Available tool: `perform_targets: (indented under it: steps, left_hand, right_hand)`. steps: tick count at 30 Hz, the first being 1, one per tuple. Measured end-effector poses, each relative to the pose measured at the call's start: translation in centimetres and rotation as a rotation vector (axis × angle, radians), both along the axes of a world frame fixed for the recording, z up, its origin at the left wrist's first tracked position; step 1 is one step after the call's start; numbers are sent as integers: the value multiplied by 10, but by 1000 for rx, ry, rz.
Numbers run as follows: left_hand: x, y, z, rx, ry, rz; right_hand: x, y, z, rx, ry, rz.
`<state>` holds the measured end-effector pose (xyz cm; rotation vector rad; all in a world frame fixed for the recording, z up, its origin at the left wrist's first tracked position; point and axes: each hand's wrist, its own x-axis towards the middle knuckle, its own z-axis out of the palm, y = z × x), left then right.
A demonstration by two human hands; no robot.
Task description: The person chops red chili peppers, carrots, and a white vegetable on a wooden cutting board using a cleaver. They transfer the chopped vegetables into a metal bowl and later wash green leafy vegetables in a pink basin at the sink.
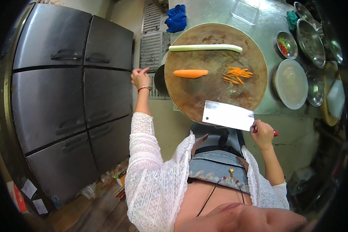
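In my right hand (263, 134) is the red handle of a Chinese cleaver (227, 115), its broad blade lying flat-side up over the near edge of a round wooden chopping block (197, 95). My left hand (140, 78) hangs in the air left of the block, fingers loosely bent and nothing visible in it. A peeled carrot piece (190, 73) with a cut right end lies on the block's left half. To its right is a small heap of carrot shreds (238, 74). Behind both stretches a long pale green-white stalk (205, 48), perhaps a scallion or leek.
The block stands on a metal worktop (208, 13). A blue cloth (176, 18) lies behind it. On the right are a steel bowl of chopped red and green pieces (283, 46), a lidded container (291, 84) and several other bowls. A steel refrigerator (107, 69) stands at left.
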<state>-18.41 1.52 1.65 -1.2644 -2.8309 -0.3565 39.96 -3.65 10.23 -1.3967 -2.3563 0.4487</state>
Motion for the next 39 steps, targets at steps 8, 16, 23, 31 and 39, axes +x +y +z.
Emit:
perform_targets:
  steps: [8, 16, 23, 31, 39]
  left_hand:
    - [140, 150, 39, 280, -166, -1007]
    - [188, 164, 6, 204, -284, -906]
    - [190, 164, -4, 300, -331, -860]
    - [176, 158, -5, 299, -302, -917]
    - [141, 158, 21, 252, -263, -973]
  right_hand:
    - [-27, 10, 15, -517, 443, -401]
    - [-120, 112, 31, -474, 499, -239]
    - [-174, 141, -8, -436, 321, -272]
    - [-184, 134, -9, -398, 347, -290]
    - [-181, 136, -14, -362, 345, -320]
